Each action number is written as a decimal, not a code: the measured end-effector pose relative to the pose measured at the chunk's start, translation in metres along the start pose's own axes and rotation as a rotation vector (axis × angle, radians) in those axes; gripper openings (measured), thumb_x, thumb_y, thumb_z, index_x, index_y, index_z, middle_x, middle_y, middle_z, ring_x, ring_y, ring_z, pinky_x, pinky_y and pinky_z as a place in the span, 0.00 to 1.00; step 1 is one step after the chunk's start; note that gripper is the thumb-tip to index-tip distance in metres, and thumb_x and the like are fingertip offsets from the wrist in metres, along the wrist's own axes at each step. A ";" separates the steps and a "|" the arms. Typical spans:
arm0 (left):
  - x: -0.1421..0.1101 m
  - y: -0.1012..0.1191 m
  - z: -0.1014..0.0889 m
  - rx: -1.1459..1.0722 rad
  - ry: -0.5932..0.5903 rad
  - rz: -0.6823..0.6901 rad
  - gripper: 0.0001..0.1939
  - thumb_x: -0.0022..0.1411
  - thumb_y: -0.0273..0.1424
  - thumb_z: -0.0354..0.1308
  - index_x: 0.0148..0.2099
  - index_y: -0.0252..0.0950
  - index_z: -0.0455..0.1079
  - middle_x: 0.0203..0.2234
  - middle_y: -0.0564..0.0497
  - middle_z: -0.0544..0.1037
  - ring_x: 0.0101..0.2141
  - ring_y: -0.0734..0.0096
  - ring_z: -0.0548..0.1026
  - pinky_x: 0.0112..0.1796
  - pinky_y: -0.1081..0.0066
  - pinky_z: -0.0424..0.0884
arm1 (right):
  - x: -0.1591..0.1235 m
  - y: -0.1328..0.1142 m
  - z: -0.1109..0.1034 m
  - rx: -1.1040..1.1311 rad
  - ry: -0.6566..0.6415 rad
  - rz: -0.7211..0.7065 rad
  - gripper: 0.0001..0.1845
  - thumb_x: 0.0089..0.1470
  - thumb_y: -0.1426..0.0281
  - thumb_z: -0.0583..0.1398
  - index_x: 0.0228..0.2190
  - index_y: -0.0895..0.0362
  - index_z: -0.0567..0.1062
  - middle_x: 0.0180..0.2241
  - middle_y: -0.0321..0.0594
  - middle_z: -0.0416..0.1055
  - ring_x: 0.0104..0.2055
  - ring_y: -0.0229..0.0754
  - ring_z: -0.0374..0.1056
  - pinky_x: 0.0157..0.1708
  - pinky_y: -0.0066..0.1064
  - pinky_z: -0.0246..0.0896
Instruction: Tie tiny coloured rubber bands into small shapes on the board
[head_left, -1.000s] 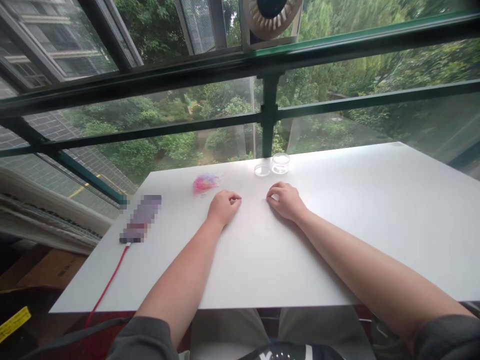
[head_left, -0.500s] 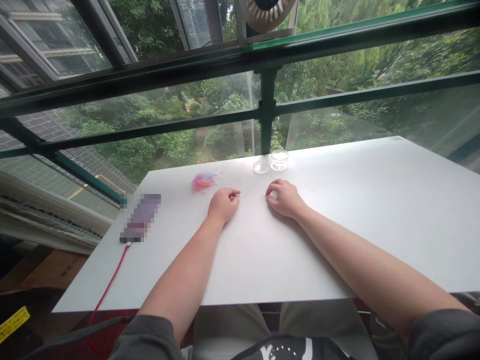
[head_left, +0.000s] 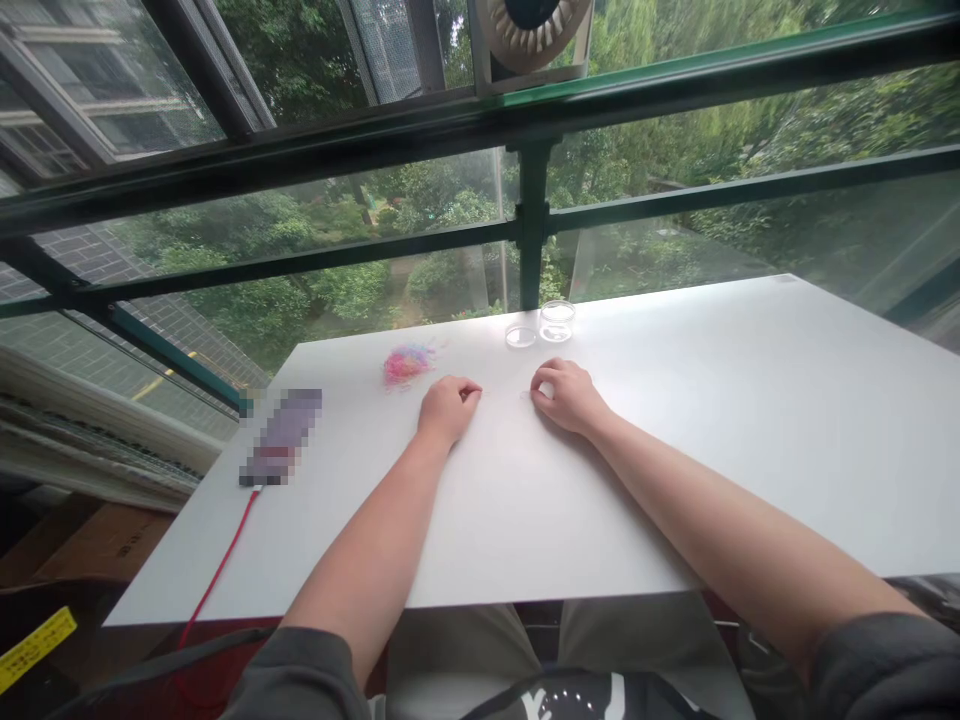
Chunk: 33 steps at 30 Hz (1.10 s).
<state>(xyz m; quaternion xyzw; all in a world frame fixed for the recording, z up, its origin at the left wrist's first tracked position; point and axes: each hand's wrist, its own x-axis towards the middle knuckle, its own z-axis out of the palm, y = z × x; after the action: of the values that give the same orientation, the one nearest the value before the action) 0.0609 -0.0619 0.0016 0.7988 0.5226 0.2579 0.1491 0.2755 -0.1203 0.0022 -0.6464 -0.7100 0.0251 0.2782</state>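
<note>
My left hand [head_left: 448,410] rests on the white table, thumb and forefinger pinched together. Something tiny and pale shows faintly at its fingertips, too small to name. Across a short gap, my right hand [head_left: 568,395] lies with its fingers curled into a pinch. A thin, pale loop, like a small rubber band [head_left: 525,395], sticks out from its fingertips. Just beyond my left hand is a loose pile of small colourful rubber bands [head_left: 407,365], pink, orange and bluish. A clear round container [head_left: 557,322] stands behind my right hand, with a clear round lid [head_left: 520,337] beside it.
A blurred-out phone [head_left: 283,437] lies on the left of the white table [head_left: 675,480], a red cable [head_left: 225,565] running from it over the front edge. Green railings [head_left: 534,220] and window glass border the table's far side. A fan-like unit [head_left: 534,35] sits above.
My left thumb and forefinger have closed more tightly together, and the left hand has shifted very slightly right. My right hand stays almost where it was.
</note>
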 end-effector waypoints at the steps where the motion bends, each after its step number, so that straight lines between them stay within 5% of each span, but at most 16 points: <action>1: 0.000 0.000 0.000 0.001 0.001 0.000 0.09 0.56 0.32 0.55 0.37 0.41 0.77 0.33 0.50 0.77 0.36 0.67 0.72 0.39 0.68 0.68 | 0.000 0.000 0.000 -0.003 0.001 0.002 0.05 0.50 0.69 0.58 0.29 0.55 0.75 0.41 0.42 0.70 0.44 0.47 0.64 0.48 0.37 0.54; 20: -0.006 -0.001 0.001 -0.016 0.080 0.039 0.12 0.58 0.29 0.52 0.43 0.37 0.74 0.37 0.48 0.76 0.40 0.67 0.72 0.46 0.69 0.67 | -0.004 -0.002 0.001 -0.033 0.014 -0.013 0.08 0.52 0.67 0.57 0.33 0.56 0.74 0.40 0.44 0.70 0.44 0.48 0.63 0.47 0.38 0.54; 30: -0.042 -0.027 -0.028 0.095 0.220 -0.260 0.15 0.57 0.33 0.53 0.44 0.34 0.73 0.44 0.41 0.73 0.48 0.55 0.68 0.52 0.61 0.62 | -0.029 0.008 -0.005 -0.020 0.014 0.000 0.19 0.50 0.76 0.53 0.45 0.61 0.67 0.46 0.48 0.67 0.49 0.46 0.62 0.50 0.35 0.56; 33: -0.054 -0.035 -0.037 0.127 0.232 -0.312 0.16 0.59 0.32 0.50 0.45 0.33 0.72 0.45 0.41 0.73 0.49 0.59 0.69 0.54 0.64 0.60 | -0.043 0.009 -0.007 -0.033 -0.003 -0.014 0.19 0.51 0.76 0.52 0.46 0.62 0.67 0.47 0.51 0.66 0.52 0.48 0.60 0.53 0.36 0.54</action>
<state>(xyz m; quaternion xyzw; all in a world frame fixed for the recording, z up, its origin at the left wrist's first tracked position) -0.0038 -0.0984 -0.0001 0.6809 0.6691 0.2883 0.0753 0.2869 -0.1609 -0.0109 -0.6458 -0.7153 0.0125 0.2667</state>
